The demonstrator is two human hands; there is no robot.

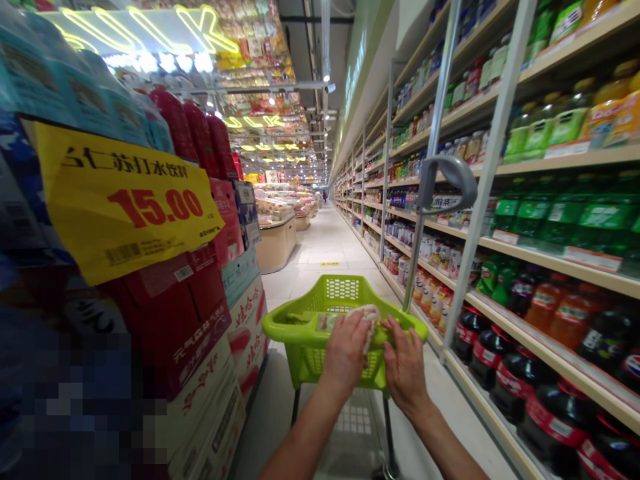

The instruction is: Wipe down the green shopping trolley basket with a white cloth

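A lime green plastic shopping basket (300,327) on a wheeled frame stands in the aisle right in front of me. Both my hands rest on its near rim. My left hand (345,353) is curled over the rim and holds a crumpled whitish cloth (370,317) that sticks up between the hands. My right hand (405,363) lies on the rim just to the right, its fingers bent and touching the cloth. A grey looped handle (450,180) on a metal pole rises from the basket's right side.
Shelves of bottled drinks (550,220) run along the right. On the left stand stacked red and white drink cartons (200,320) with a yellow 15.00 price sign (125,200). The tiled aisle (325,247) stretches ahead towards display counters.
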